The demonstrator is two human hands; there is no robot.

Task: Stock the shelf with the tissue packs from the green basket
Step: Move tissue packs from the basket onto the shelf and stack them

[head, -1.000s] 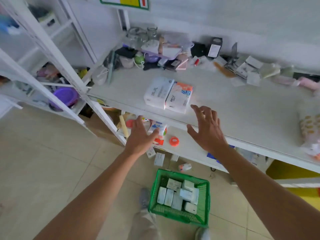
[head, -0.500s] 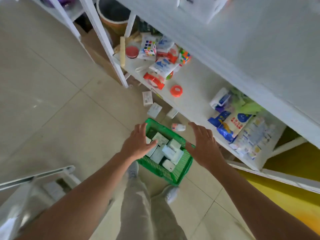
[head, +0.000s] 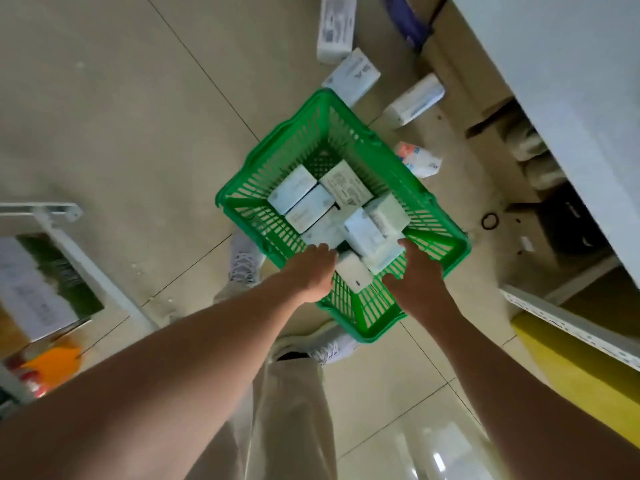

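Landmark: the green slatted plastic basket (head: 367, 320), standing on the beige tiled floor (head: 114, 109) at the centre of the head view.

Left of the basket, a white metal frame (head: 79, 244) stands on the floor. Lower left of it lies a blurred orange object (head: 52, 365); what it is cannot be told.

The left hand (head: 310, 273) reaches in from the lower left on a straight, bare forearm, back of the hand up. It sits over the basket's near-left rim. Its fingers point into the basket and their tips touch the nearest packs. Whether they grip anything cannot be told.

Inside the basket lie the white rectangular tissue packs (head: 363, 233), piled loosely toward the near half, some flat and some tilted. One small white pack (head: 353, 275) lies between the two hands, near the basket's near rim. The far corner of the basket floor is bare.

The right hand (head: 417, 273) reaches in from the lower right, fingers spread and pointing at the packs, thumb held out toward the left hand. Its fingertips are at the edge of the pile; the hand is not closed on anything. The two hands are apart, with the small white pack in the gap.

Beyond the basket's far rim, several white boxes (head: 351, 76) lie scattered on the floor. Right of the basket, a red-and-white pack (head: 419, 161) lies on the floor just beside its wall. Further right runs the white shelf (head: 568, 84).
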